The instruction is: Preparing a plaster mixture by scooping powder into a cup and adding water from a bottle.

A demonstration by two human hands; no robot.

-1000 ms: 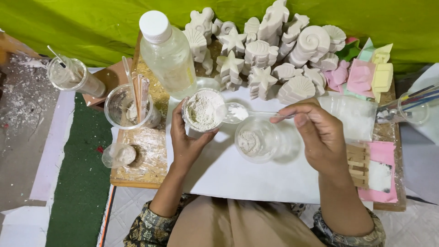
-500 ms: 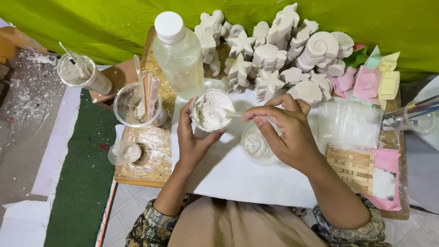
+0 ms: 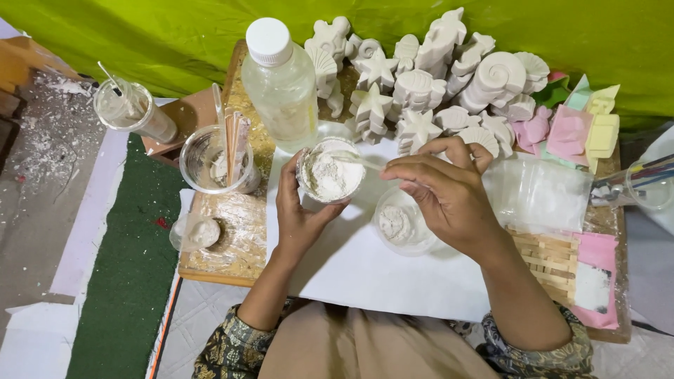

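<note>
Moved right hand (image 3: pixel 442 193) nearer, dipping thin clear plastic spoon (image 3: pixel 351 158) into small clear cup of white powder (image 3: pixel 330 172) at frame centre; pinched spoon tightly. Cradled cup in curled left hand (image 3: pixel 298 210), above white paper sheet (image 3: pixel 365 274).

Two bare hands show: the left hand (image 3: pixel 298 210) and the right hand (image 3: pixel 442 193). One tall clear plastic bottle with a white cap (image 3: pixel 281 84) stands far left. Five clear plastic cups: one with white powder (image 3: pixel 330 172), one low at centre (image 3: pixel 401 224), one holding wooden sticks (image 3: pixel 210 160), one far left (image 3: pixel 130 109), one small near left (image 3: pixel 193 233). One white paper sheet (image 3: pixel 365 270). The white plaster figures (image 3: pixel 421 84) overlap, so no sure count.
</note>
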